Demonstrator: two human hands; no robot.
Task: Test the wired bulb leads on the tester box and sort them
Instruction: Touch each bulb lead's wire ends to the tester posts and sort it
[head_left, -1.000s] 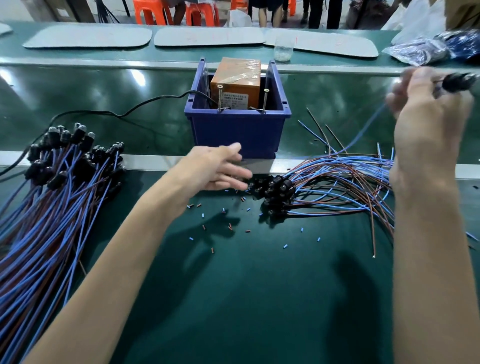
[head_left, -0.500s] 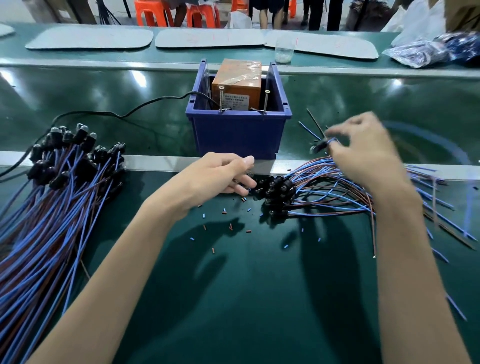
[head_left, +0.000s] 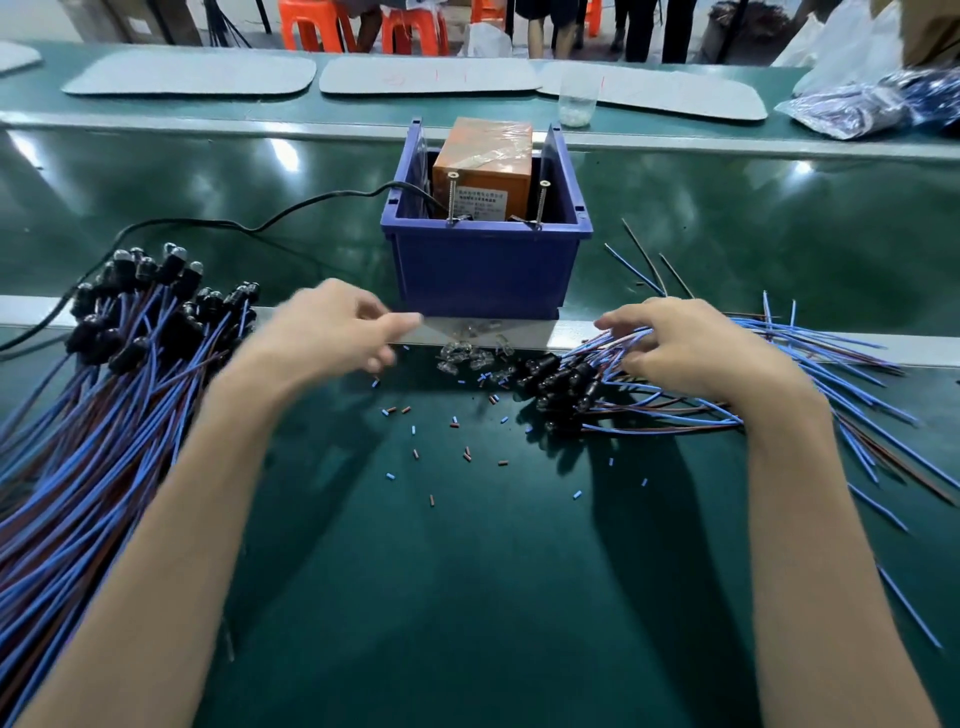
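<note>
Left pile (head_left: 104, 389) of leads, left edge, looks tested & sorted, the bigger lot. Right pile (head_left: 675, 395), center-right, looks untested, so I'd guess past halfway. L hand (head_left: 332, 332) blurred, fingers loosely bent, nothing seen in it, just below tester box (head_left: 483, 270). R hand (head_left: 691, 353) fingers curled down into right pile; can't tell if a lead's pinched. Clutter between hands: loose clear bulbs (head_left: 467, 356), insulation bits (head_left: 457, 452). Cord (head_left: 260, 226) upper left.

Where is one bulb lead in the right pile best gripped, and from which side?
Probably at its black bulb holder, from the left: the holders bunch uncovered at the left end, while the wires fan rightward, tangled, under the right hand.
</note>
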